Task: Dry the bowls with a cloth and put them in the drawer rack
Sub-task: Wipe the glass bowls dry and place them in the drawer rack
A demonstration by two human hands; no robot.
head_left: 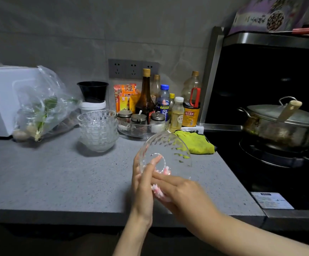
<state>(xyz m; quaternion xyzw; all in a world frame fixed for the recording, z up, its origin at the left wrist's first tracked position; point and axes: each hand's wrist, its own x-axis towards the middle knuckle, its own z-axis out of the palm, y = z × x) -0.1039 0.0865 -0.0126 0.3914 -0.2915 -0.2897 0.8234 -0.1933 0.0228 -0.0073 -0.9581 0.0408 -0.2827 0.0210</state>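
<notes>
A clear cut-glass bowl (pixel 170 150) is held tilted above the grey countertop (pixel 57 178), its base turned toward me. My left hand (pixel 143 182) grips the bowl at its base and near rim, fingers curled round the edge. My right hand (pixel 179 193) pinches a small pink-and-white cloth (pixel 158 191) against the bowl's lower side; most of the cloth is hidden by my fingers. A stack of several matching glass bowls (pixel 98 130) stands on the counter to the left. No drawer rack is in view.
A yellow-green rag (pixel 196 143) lies by the stove edge. A tray of spice jars (pixel 142 126) and sauce bottles (pixel 146 97) line the wall. A lidded pot (pixel 282 124) sits on the black hob at right. A plastic bag of vegetables (pixel 41 108) leans on a white appliance (pixel 0 100).
</notes>
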